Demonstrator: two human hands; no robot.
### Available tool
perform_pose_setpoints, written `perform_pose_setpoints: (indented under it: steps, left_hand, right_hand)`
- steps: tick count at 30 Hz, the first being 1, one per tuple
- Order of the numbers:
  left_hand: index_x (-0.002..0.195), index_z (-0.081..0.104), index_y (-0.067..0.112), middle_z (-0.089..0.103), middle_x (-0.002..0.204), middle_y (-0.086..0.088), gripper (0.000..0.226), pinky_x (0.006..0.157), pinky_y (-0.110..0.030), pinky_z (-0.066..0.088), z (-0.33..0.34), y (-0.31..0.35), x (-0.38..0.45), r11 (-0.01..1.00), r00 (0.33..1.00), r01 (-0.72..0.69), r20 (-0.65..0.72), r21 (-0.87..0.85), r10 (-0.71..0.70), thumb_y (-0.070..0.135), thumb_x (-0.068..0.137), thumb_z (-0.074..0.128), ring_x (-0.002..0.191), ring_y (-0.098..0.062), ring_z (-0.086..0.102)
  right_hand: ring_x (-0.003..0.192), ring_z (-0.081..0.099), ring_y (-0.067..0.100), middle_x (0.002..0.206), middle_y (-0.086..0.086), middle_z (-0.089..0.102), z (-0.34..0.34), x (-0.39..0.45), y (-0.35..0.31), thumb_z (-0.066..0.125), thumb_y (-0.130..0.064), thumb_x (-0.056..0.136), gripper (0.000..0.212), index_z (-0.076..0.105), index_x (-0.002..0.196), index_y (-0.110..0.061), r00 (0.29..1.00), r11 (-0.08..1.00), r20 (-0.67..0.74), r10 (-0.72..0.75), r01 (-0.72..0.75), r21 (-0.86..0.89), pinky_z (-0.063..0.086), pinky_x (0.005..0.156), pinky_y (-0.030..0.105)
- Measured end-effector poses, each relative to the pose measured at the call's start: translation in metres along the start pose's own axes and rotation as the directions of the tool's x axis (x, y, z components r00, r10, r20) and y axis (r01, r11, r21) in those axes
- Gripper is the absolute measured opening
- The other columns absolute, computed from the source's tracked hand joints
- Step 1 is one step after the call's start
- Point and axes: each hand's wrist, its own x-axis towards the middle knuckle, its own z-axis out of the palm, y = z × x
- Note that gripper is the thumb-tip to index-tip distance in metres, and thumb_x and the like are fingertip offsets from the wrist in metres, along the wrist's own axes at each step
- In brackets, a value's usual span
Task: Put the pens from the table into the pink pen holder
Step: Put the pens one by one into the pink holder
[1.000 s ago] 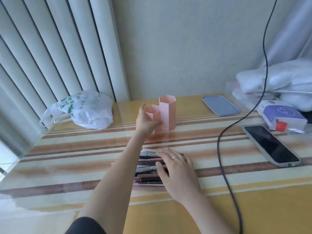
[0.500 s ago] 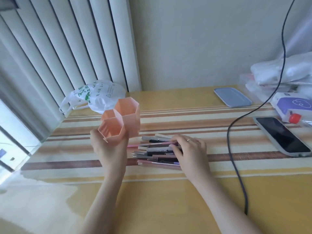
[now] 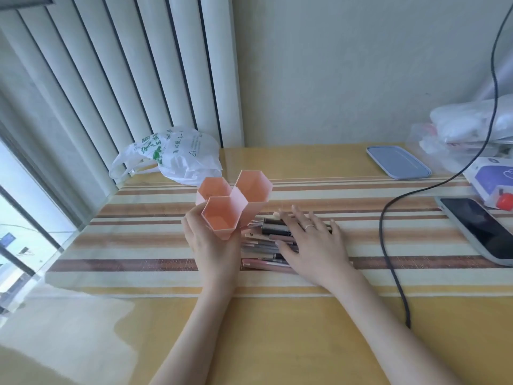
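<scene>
striped table (image 3: 361, 276) by blinds. left hand (image 3: 211, 245), gripping the pink pen holder (image 3: 230, 207), had carried it from the far edge to beside the pens (image 3: 263, 245). right hand (image 3: 311, 245) lay spread flat on them; loading could likely begin.

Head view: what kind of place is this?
Probably a home desk by a window, not a lab: vertical blinds, a striped table mat under a clear cover, plus a plastic shopping bag and a phone.
</scene>
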Motion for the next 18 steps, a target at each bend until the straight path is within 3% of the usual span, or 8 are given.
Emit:
perform_pose_setpoints:
  steps: [6,9,12,18]
  left_hand:
    - [0.114,0.046,0.006,0.043,0.107,-0.003,0.058,0.074,0.004,0.023,-0.002,-0.002,0.002,1.000,0.997,0.002,-0.071,-0.010,-0.003,-0.012,0.063,0.065,0.099,-0.008,0.034]
    - [0.116,0.046,0.006,0.043,0.109,-0.004,0.060,0.073,0.004,0.022,-0.001,-0.002,0.001,1.000,0.997,-0.013,-0.079,-0.010,0.012,-0.014,0.062,0.064,0.105,-0.017,0.037]
    - [0.116,0.046,0.007,0.043,0.108,-0.003,0.061,0.076,-0.008,0.027,-0.001,-0.002,0.001,0.999,0.996,-0.051,-0.076,0.005,0.051,-0.014,0.061,0.064,0.105,-0.019,0.038]
    - [0.117,0.044,0.013,0.041,0.106,0.002,0.064,0.080,-0.022,0.028,0.000,-0.006,0.002,0.999,0.995,-0.034,-0.091,0.005,0.035,-0.012,0.062,0.065,0.106,-0.028,0.040]
  right_hand:
    - [0.145,0.013,0.028,0.161,-0.005,0.004,-0.002,0.020,0.005,0.016,-0.071,0.087,0.071,0.002,0.149,-0.037,0.998,0.998,0.049,0.033,-0.031,-0.053,0.016,0.111,0.059]
    - [0.147,0.005,0.032,0.161,0.001,0.006,-0.004,0.026,-0.002,0.009,-0.080,0.080,0.090,0.001,0.151,-0.026,0.991,0.990,0.093,0.100,-0.090,-0.108,0.004,0.112,0.064]
    - [0.147,-0.003,0.033,0.161,0.006,0.004,-0.006,0.031,-0.009,0.005,-0.085,0.074,0.105,-0.001,0.151,-0.015,0.984,0.983,0.112,0.140,-0.124,-0.132,-0.002,0.112,0.065]
    - [0.148,-0.003,0.025,0.161,0.001,0.000,-0.005,0.028,-0.002,0.006,-0.085,0.072,0.102,-0.005,0.151,-0.023,0.988,0.995,0.126,0.092,-0.088,-0.043,0.004,0.113,0.062]
